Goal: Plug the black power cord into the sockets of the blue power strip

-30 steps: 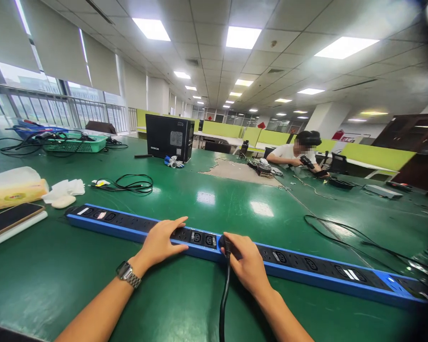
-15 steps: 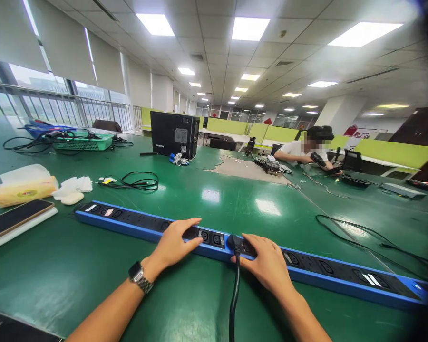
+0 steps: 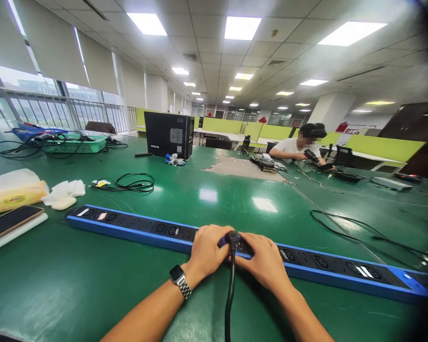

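Observation:
A long blue-and-black power strip point(image 3: 128, 232) lies across the table, with several sockets along its top. A black power plug point(image 3: 231, 239) sits upright on the strip near its middle, and its thick cable point(image 3: 229, 294) runs down towards me. My left hand point(image 3: 209, 249), wearing a watch point(image 3: 180, 280), is closed at the plug's left side, thumb and index finger against it. To the right of the plug, my right hand point(image 3: 264, 259) grips the strip, its fingers over the far edge and its thumb along the near edge. The plug's pins are hidden.
At left are a phone point(image 3: 12, 225), a tissue pack point(image 3: 17, 192) and a green basket point(image 3: 74, 144) of cables. A computer case point(image 3: 167, 135) stands behind. Loose cables lie on the green table point(image 3: 121, 280). A co-worker point(image 3: 294, 145) holds a dark tool at far right.
My left hand has moved right along the strip, from an open pose over the sockets to closing at the plug. My right hand stays beside the plug. The view has shifted slightly.

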Demonstrator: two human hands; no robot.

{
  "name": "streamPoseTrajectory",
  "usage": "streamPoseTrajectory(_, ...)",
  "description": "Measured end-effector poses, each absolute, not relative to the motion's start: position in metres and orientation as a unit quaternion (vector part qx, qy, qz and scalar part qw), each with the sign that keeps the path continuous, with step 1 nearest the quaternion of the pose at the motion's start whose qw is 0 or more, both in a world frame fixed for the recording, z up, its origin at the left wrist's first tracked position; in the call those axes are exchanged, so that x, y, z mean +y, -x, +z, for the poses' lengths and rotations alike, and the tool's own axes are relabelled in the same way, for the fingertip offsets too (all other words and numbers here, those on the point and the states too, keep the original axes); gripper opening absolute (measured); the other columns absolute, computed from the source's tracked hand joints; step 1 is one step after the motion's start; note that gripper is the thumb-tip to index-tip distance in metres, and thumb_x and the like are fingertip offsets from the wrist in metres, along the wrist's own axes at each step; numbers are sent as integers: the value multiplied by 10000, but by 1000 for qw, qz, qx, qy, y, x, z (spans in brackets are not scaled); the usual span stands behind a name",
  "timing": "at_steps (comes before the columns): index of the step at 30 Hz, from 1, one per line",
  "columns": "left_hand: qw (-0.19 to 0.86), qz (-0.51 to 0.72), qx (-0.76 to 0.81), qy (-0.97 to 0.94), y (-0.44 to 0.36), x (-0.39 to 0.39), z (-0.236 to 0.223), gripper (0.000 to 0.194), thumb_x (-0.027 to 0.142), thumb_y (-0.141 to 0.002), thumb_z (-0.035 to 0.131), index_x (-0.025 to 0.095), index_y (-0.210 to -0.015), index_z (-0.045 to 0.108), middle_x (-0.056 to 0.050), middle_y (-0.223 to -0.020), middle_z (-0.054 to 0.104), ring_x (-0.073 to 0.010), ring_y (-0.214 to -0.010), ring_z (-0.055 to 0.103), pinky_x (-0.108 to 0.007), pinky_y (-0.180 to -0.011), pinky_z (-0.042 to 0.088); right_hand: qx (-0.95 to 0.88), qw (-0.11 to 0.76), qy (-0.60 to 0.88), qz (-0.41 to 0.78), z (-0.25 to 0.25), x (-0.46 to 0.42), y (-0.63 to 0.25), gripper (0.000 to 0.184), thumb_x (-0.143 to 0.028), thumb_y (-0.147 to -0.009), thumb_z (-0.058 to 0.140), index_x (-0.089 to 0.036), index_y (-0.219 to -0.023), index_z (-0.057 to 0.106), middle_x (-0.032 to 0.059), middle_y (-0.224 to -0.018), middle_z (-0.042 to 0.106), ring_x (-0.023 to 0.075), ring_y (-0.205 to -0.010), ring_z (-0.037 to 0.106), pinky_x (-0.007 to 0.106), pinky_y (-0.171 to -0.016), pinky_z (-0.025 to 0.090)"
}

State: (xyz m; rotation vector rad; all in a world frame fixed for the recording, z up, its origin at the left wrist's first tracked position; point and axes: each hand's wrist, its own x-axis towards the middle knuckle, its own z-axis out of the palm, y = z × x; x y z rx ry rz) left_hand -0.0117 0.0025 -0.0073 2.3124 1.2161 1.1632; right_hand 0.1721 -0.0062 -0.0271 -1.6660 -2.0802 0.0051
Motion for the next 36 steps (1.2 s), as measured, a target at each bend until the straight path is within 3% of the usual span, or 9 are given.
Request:
streamPoseTrajectory(6,77,471,452,-754,61,6,6,296,203,-851,602,236,-1143,640,-39,-1071,721,-231,-997,623,-387,-921,435,-754,236,613,-6,-26,-9,-170,631,-580,-710,685,-229,-1229,606,71,-1242,644,286,-1161,546,465,-1011,347)
streamPoseTrajectory(12,120,405,506,-752,134,12,-6,263,325,-856,617,204,-1083,671,-52,-991,739,-228,-895,657,-348,-830,480,-745,231,625,11,-25,-8,-169,642,-587,-700,691,-222,-1224,618,77,-1253,639,297,-1182,533,472,-1028,344)
streamPoseTrajectory(24,88,338,485,-802,130,13,-13,311,235,-832,610,225,-1140,652,-63,-1112,708,-245,-1027,626,-392,-932,447,-745,245,621,4,-27,-8,-171,627,-571,-688,716,-236,-1211,627,74,-1238,650,308,-1170,551,497,-1017,370)
streamPoseTrajectory(28,115,332,448,-822,137,13,-10,399,195,-789,602,233,-1185,625,-60,-1155,696,-242,-1063,625,-385,-960,453,-749,290,595,-9,-24,-14,-152,601,-495,-703,740,-212,-1219,613,93,-1216,655,307,-1136,564,494,-1001,386)
streamPoseTrajectory(32,139,355,440,-813,142,9,-11,647,176,-747,567,234,-1382,456,-68,-1222,670,-237,-1098,618,-388,-980,456,-789,336,515,-16,-20,-17,-92,537,-391,-775,706,-198,-1257,573,101,-1210,650,279,-1103,567,456,-986,398)
streamPoseTrajectory(36,165,400,441,-786,147,11,-20,566,156,-813,412,213,-1375,446,-50,-1192,691,-192,-1098,639,-354,-986,469,-794,368,484,8,-21,-7,-33,470,-272,-813,656,-202,-1266,555,82,-1176,667,257,-1054,584,424,-928,427)
